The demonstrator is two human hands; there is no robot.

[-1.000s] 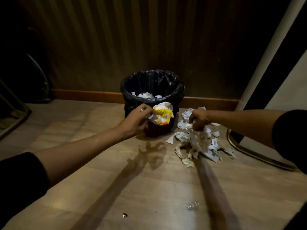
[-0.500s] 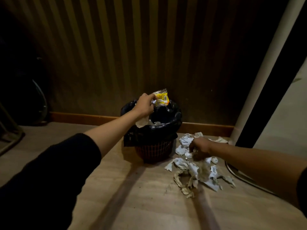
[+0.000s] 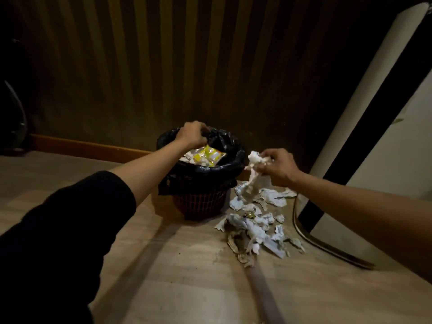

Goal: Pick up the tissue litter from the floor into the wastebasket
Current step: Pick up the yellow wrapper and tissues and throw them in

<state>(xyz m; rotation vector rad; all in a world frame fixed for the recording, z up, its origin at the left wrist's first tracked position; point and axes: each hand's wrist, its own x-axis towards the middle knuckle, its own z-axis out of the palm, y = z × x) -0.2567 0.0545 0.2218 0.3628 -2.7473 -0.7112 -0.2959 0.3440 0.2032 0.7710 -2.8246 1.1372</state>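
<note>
Crouched low over a wooden floor (image 3: 163, 288), a person is clearing crumpled white tissue litter into a small red mesh wastebasket lined with a black plastic bag (image 3: 201, 204). The right hand (image 3: 278, 167) is lifting a wad of white tissue (image 3: 253, 164) beside the basket's rim, its grip pinching the wad between thumb and fingers while a loose tail is dangling toward the pile below. The left hand (image 3: 190, 134) is reaching across the basket's mouth, its grip pressed together on a fold of the black liner at the far rim, seemingly holding the bag open. Inside, a yellow-and-white snack wrapper (image 3: 207, 156) is lying on top of white scraps. Most of the job is remaining: the scattered heap of torn white tissue (image 3: 254, 220) is lying on the floor just right of the basket, near the curved metal base of a white-and-black panel (image 3: 304, 235).

To finish this step cleanly, the right hand is probably best carried fully over the opening before letting go, so the trailing strand is dropping inside rather than draping over the rim. Keeping the liner pulled back should be widening the target. Bigger handfuls could be shedding scraps on the way.
</note>
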